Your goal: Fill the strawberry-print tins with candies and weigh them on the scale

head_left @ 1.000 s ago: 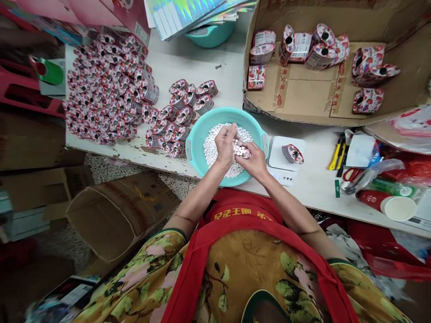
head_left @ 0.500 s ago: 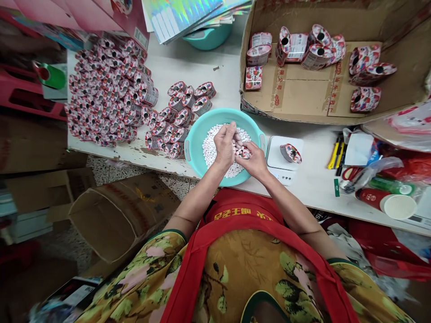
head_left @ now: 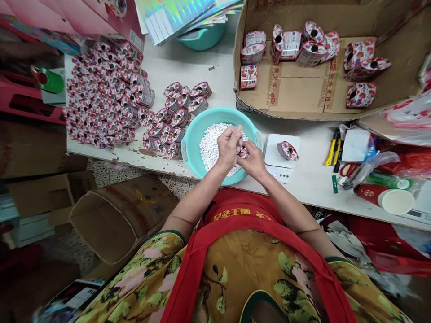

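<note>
A turquoise basin (head_left: 191,154) with grey handles holds a heap of small white candies (head_left: 210,146). Above the heap, my left hand (head_left: 229,146) is closed, its fingers curled over a handful of the candies, mostly hidden. My right hand (head_left: 253,160) grips a small red-and-white printed packet (head_left: 243,153) by its side, right under the left fingers. The packet's opening is largely covered by the hands. To the right of the basin, a white scale (head_left: 272,154) carries another such packet (head_left: 288,151), lying on its side.
Many packets (head_left: 101,98) are stacked on the table's left, with a smaller group (head_left: 173,121) beside the basin. A cardboard box (head_left: 296,94) holding several packets stands at back right. Cutters (head_left: 333,150) and a paper cup (head_left: 397,202) lie farther right; an open carton (head_left: 104,224) sits below left.
My left hand has closed further over the packet, and the candies seen between the hands are now covered. The whole view has shifted slightly.
</note>
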A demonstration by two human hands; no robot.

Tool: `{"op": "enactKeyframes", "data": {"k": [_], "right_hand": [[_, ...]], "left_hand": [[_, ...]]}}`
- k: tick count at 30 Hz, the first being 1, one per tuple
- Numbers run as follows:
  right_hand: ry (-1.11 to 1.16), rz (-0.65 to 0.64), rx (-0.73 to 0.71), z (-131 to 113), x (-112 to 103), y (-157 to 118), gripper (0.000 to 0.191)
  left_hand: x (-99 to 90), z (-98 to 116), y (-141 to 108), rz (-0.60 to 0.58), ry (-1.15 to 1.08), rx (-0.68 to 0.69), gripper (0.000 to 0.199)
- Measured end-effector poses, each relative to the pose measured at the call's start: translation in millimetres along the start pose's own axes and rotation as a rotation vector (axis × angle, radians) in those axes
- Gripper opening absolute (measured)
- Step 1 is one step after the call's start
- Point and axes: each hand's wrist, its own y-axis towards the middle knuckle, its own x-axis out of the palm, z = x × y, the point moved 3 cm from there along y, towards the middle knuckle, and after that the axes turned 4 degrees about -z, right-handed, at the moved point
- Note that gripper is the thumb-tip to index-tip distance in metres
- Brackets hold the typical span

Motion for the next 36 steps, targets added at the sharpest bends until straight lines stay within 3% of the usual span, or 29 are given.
{"op": "enactKeyframes", "data": {"k": [3, 5, 10, 13, 15, 17, 19, 24, 27, 29, 32, 36], "right_hand": [[0.040, 0.008, -0.026, 3.6, -1.2, -1.8, 0.029], [0.103, 0.020, -0.056, 5.6, -3.9, -4.1, 0.032], [0.275, 0.010, -0.084, 6.9, -11.0, -13.0, 0.037], [0.316, 0.022, -0.031, 7.1, -14.5, -21.5, 0.040], [0.322, 0.021, 0.008, 7.8, -18.6, -31.7, 0.041], [0.328, 0.024, 0.040, 10.3, -27.1, -46.9, 0.042], [0.331, 0.065, 0.081, 16.2, -41.5, -66.5, 0.043], [0.296, 0.331, 0.229, 42.9, -93.4, -120.6, 0.045], [0.264, 0.422, 0.276, 58.8, -117.0, -144.0, 0.044], [0.258, 0.480, 0.313, 68.3, -126.7, -154.6, 0.044], [0.266, 0.581, 0.381, 79.9, -134.3, -165.3, 0.047], [0.277, 0.657, 0.431, 89.0, -138.1, -172.7, 0.049]], "left_hand": [[2.7, 2.0, 0.9, -0.011, -0.053, -0.099, 0.045], [-5.8, 5.4, 6.2, -0.004, -0.109, -0.191, 0.044], [-60.8, -1.0, 26.2, 0.167, -0.236, -0.287, 0.032], [-87.3, -29.9, 21.7, 0.246, -0.130, -0.585, 0.019], [-90.9, -46.4, 11.6, 0.201, 0.000, -0.762, 0.009], [-81.2, -52.7, 3.8, 0.078, 0.127, -0.749, 0.004], [-57.7, -52.7, 0.0, -0.110, 0.230, -0.635, 0.009], [35.5, -64.5, 0.3, -0.643, 0.574, -0.332, 0.013], [86.6, -84.3, 1.8, -0.856, 0.923, -0.165, 0.011], [108.4, -97.2, 1.9, -0.939, 1.092, -0.119, 0.009], [118.4, -110.6, 3.6, -0.955, 1.188, -0.122, 0.009], [102.5, -116.6, 11.5, -0.889, 1.023, -0.147, 0.011]]}}
